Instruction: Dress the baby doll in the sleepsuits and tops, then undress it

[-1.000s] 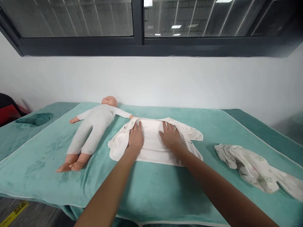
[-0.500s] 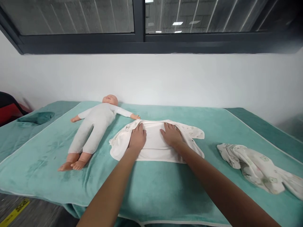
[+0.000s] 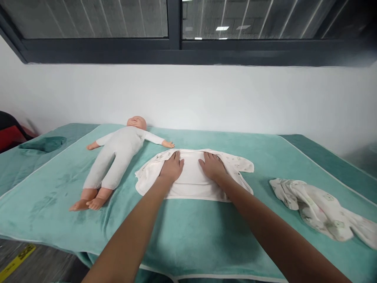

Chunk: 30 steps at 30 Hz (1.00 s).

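Baby top [image 3: 191, 184]: white with a small print on the sleeves, lying opened out flat at the middle of the teal blanket [image 3: 188, 236] that covers the surface, just beside the outstretched hand of the doll [image 3: 118, 151]. Left hand [image 3: 171, 168]: palm down on the top's left half, fingers [image 3: 177, 156] stretched flat and close together, pinching nothing. Right hand [image 3: 212, 167]: palm down on the right half, fingers likewise flat, gripping nothing. Doll: on its back to the left, pale grey suit, feet bare. Crumpled printed cloth [image 3: 312, 206]: well apart at the right. Risk, as judged: flat palms pushing over the plush pile could drag the top into creases or slide it askew; an outward sweep of the left hand could knock the doll's arm.
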Each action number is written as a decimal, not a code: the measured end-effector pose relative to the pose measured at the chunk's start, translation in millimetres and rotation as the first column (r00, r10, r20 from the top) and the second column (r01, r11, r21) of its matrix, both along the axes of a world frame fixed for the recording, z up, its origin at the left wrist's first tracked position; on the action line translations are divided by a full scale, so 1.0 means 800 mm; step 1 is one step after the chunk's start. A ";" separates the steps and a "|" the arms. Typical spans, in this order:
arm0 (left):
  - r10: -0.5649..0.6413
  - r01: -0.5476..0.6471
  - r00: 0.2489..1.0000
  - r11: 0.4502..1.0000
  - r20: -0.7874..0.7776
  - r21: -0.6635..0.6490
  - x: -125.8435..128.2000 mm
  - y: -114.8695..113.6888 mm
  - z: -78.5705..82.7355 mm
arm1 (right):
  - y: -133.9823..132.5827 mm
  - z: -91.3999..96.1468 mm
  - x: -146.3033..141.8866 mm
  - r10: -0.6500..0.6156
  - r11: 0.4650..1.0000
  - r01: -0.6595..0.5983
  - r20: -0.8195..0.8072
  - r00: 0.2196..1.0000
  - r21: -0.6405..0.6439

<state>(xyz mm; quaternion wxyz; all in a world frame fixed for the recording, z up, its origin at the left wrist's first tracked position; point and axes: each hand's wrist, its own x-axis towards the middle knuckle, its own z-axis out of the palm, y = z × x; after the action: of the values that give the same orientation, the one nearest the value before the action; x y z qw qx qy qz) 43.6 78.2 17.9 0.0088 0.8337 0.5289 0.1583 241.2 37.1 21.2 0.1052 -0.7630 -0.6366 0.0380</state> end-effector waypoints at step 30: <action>-0.016 0.015 1.000 0.998 0.023 0.053 -0.005 -0.023 -0.009 | -0.015 -0.021 -0.020 0.187 0.982 -0.188 0.092 0.978 0.007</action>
<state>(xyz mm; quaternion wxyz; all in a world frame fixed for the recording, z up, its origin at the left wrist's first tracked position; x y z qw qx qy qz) 39.3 60.0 11.1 -0.0058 0.8358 0.5179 0.1820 225.1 24.7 4.7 0.0779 -0.6996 -0.7102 0.0080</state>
